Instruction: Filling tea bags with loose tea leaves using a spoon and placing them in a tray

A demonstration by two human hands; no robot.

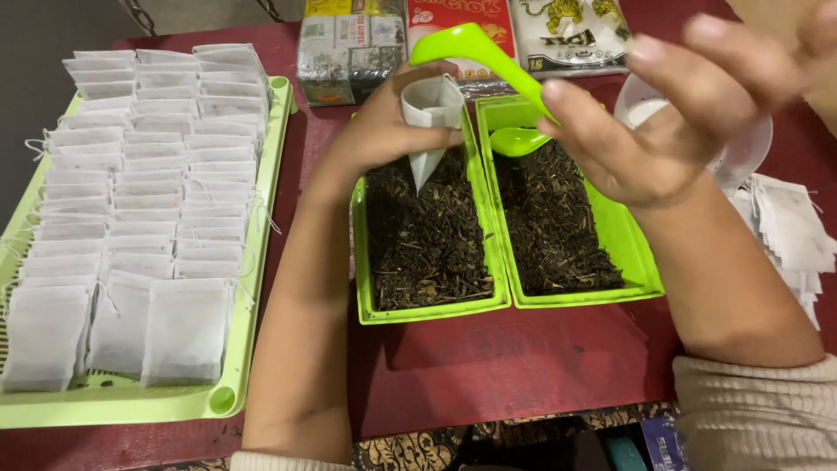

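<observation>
My left hand (pixel 384 122) holds a small white paper tea bag (pixel 430 118) with its mouth open, above the left green tray of dark loose tea (pixel 427 228). Between the fingers of my right hand (pixel 663 122) is a bright green plastic scoop (pixel 488 57), raised and tilted, its handle end at the bag's mouth. A second green scoop (pixel 516 141) lies on the tea in the right green tray (pixel 558 218). Both trays stand side by side on the dark red table (pixel 514 358).
A large pale green tray (pixel 131 403) at the left holds several rows of filled white tea bags (pixel 148 201). Tea packets (pixel 349 48) stand at the back. A clear plastic cup (pixel 741 153) and a pile of empty white bags (pixel 793 231) sit at the right.
</observation>
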